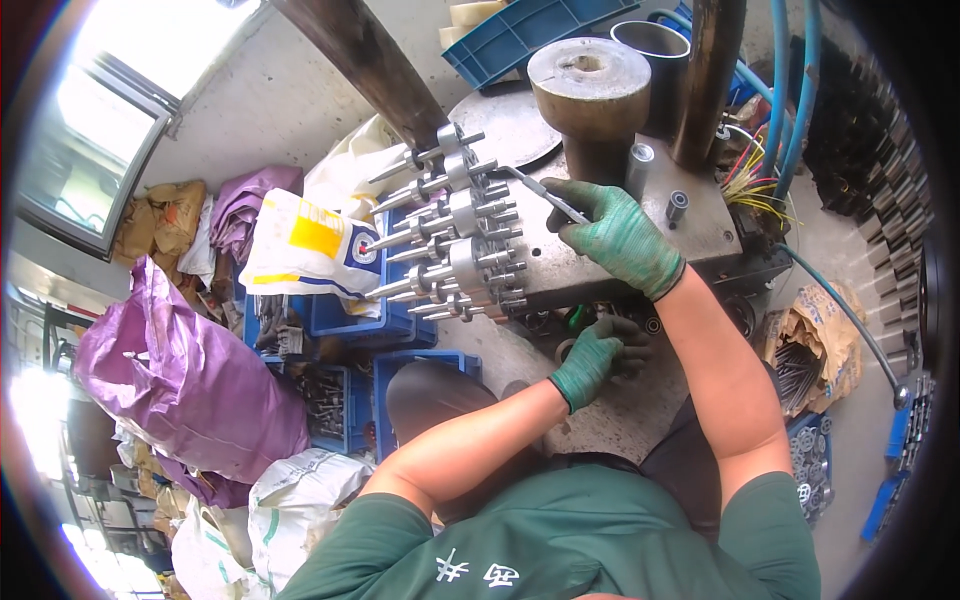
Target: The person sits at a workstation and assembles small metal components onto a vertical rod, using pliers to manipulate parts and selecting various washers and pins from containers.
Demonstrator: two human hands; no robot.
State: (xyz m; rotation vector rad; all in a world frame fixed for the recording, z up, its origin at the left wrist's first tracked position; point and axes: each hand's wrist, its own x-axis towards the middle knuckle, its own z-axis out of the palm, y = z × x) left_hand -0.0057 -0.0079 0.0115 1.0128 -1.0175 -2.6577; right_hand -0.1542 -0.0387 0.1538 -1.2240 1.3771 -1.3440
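Observation:
My right hand (pixel 625 240), in a green glove, is closed around a slim metal hand tool (pixel 550 197) with a bent tip, held over the machine's flat steel block (pixel 525 262). The tool's tip points left toward a cluster of shiny metal parts (pixel 465 215) with pointed pins and round collars, at the block's left edge. My left hand (pixel 592 365), gloved too, is lower, in front of the block. Its fingers point right, loosely bent and somewhat apart, with nothing visible in them. A ring-shaped part (pixel 565 350) shows beside that hand.
A thick round steel post (pixel 590 85) and two small metal cylinders (pixel 640 160) (pixel 677 205) stand on the block. Blue bins (pixel 345 325) and a purple sack (pixel 190 380) are at left. Blue hoses (pixel 783 90), loose wires (pixel 762 190) and a torn paper bag of rods (pixel 825 345) are at right.

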